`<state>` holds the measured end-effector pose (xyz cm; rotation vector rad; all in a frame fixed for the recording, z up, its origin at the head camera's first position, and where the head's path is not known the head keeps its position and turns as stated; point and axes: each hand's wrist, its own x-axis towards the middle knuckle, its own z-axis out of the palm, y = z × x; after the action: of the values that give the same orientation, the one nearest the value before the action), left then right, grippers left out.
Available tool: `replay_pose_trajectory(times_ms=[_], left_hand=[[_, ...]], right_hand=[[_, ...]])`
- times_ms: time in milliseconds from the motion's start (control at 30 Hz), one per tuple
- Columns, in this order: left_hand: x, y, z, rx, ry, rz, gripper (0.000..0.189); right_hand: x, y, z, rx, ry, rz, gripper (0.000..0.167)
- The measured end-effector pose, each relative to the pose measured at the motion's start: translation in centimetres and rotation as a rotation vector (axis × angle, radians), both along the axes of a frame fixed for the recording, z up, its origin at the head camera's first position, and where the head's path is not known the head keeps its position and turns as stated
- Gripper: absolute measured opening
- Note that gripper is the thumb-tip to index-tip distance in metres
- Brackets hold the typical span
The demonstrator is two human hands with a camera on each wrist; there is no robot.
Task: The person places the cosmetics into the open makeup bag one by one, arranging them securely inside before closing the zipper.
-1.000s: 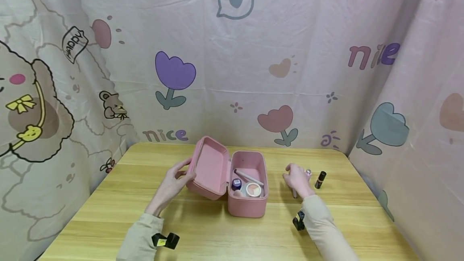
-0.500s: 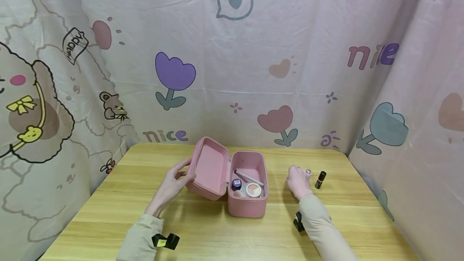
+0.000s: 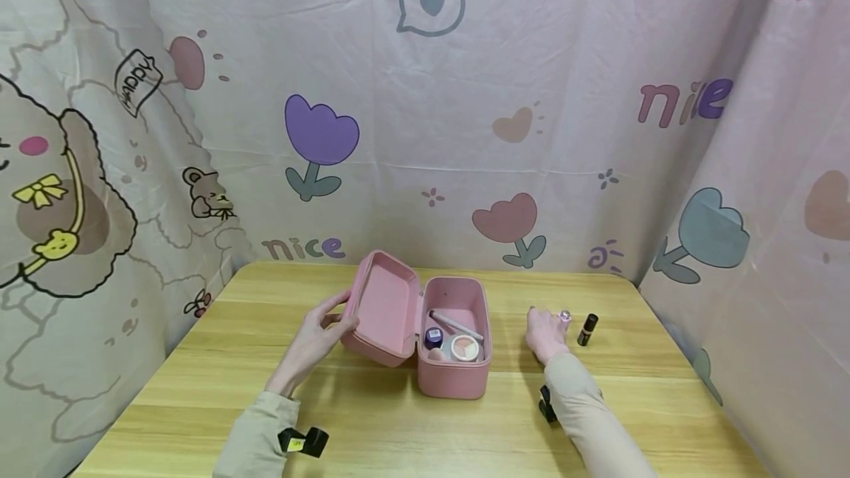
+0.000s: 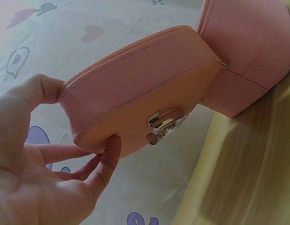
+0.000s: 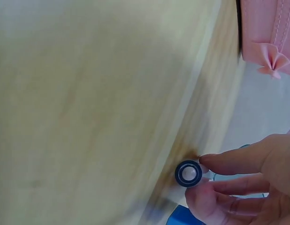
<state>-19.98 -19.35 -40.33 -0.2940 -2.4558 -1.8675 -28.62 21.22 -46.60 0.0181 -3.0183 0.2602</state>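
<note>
A pink cosmetic case (image 3: 454,382) stands unzipped, its lid (image 3: 388,308) swung out to the left. My left hand (image 3: 315,341) grips the lid's outer corner, thumb on the rim and fingers on the outer face (image 4: 159,103). Inside lie a pale stick (image 3: 458,324), a dark-capped jar (image 3: 433,338) and a round palette (image 3: 464,348). Right of the case, my right hand (image 3: 547,336) is low over the table. In the right wrist view its thumb and finger pinch a slim tube (image 5: 188,173), seen end-on with a dark ring and pale centre.
Beside my right hand is a small item with a shiny top (image 3: 565,316). Further right stands a black lipstick-like tube (image 3: 587,330). A blue object (image 5: 182,216) shows at the bottom of the right wrist view. A printed curtain (image 3: 425,94) hangs behind the table.
My right hand has shifted slightly right, and its fingers have closed in. The slim tube that showed below it is now hidden in the head view. Left hand and lid stay put.
</note>
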Motion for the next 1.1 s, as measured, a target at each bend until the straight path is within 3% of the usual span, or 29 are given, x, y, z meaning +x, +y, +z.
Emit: replay_pose_trajectory(times_ms=[267,533,633,800,1100], left_hand=[[0.0,0.0,0.2,0.005,-0.009,-0.005,0.062],[0.0,0.1,0.1,0.0,-0.003,-0.006,0.062],[0.0,0.1,0.1,0.004,-0.003,-0.005,0.062],[0.0,0.0,0.1,0.007,-0.014,0.005,0.062],[0.1,-0.1,0.0,0.027,-0.017,-0.001,0.061]], right_hand=[[-0.3,0.2,-0.1,-0.03,-0.012,0.01,0.013],[0.0,0.8,0.5,-0.162,-0.057,-0.005,0.011],[0.1,0.9,0.9,-0.223,-0.069,-0.012,0.002],[0.0,0.8,1.1,-0.32,-0.039,-0.017,0.025],[-0.2,0.5,0.4,-0.522,0.05,0.025,0.032]])
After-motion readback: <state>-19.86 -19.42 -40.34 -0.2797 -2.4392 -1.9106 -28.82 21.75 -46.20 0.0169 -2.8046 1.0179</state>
